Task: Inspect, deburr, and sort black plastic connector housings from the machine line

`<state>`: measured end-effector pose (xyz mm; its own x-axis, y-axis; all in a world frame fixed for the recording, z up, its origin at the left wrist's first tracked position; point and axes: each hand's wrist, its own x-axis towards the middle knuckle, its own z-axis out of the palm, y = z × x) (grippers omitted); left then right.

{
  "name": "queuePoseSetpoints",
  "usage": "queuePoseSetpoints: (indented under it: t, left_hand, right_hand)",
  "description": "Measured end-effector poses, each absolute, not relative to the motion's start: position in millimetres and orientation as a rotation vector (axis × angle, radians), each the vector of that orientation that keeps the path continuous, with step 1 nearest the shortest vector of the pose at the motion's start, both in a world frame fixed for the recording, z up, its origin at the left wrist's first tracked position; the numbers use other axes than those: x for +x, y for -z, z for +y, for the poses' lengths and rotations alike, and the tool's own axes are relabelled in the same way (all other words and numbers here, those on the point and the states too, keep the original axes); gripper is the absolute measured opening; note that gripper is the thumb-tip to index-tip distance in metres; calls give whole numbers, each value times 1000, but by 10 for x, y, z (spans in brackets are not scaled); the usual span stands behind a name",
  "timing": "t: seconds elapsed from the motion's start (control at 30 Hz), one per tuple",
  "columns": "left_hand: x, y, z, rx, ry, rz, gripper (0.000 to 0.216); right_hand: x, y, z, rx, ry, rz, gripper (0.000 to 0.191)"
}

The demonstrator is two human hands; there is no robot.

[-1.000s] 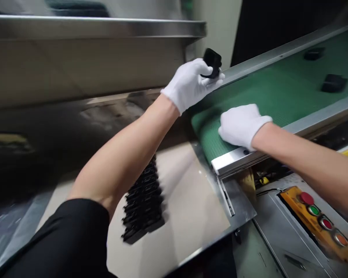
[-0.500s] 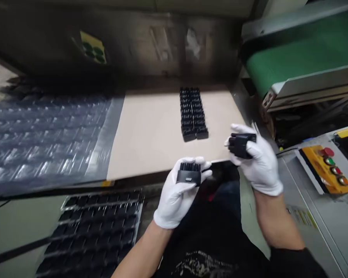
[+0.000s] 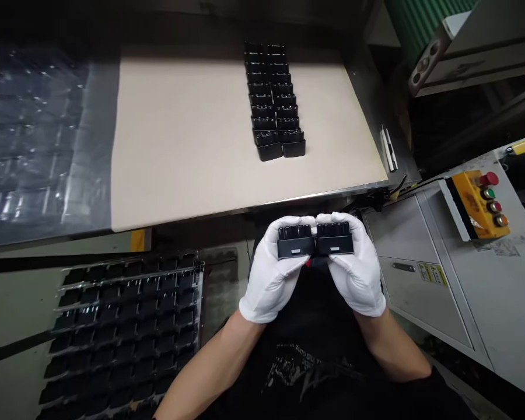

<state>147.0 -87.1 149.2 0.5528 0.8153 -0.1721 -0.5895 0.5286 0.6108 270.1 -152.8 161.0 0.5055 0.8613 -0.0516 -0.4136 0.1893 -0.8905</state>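
Note:
My left hand (image 3: pixel 269 277), in a white glove, grips a black plastic part (image 3: pixel 296 247) with a ribbed top and a small pale mark on its front. A matching black plastic part (image 3: pixel 334 244) is held in my gloved right hand (image 3: pixel 356 271). The two parts sit side by side at the same height in front of my chest, just below the table's front edge. Beyond them, two columns of similar black parts (image 3: pixel 273 108) stand close together on a beige board (image 3: pixel 179 134).
Clear plastic trays (image 3: pixel 26 140) lie on the table at left. Below stands another tray holding rows of black parts (image 3: pixel 126 332). At right are a yellow button box (image 3: pixel 479 204) on a grey cabinet (image 3: pixel 424 274), a green conveyor (image 3: pixel 420 26) and a white slim object (image 3: pixel 388 149).
My hands have come together; the right one moved left and turned its part upright beside the left one's. The view has tilted further down.

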Motion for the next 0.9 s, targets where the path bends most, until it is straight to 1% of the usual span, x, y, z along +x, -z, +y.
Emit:
queuePoseSetpoints:
  t: [0.17,0.37,0.5,0.9]
  left_hand:
    - [1688,-1472,-761,576,-830,497,49]
    - [2003,-1480,-560,621,-773,470,45]
    - [2170,-1519,-415,626,-772,456,44]
    - [2179,-1536,-150,551,-768,513,44]
  right_hand:
    - [2930,-1539,-1466,-999,-920,-555,46]
    - [3237,-1577,-1340,-1045,-882,-549,44]
    - [3397,-1604,-1228,-1071,-862,-549,47]
    - [3423,-1609,-883,-1059,-943,-462,47]
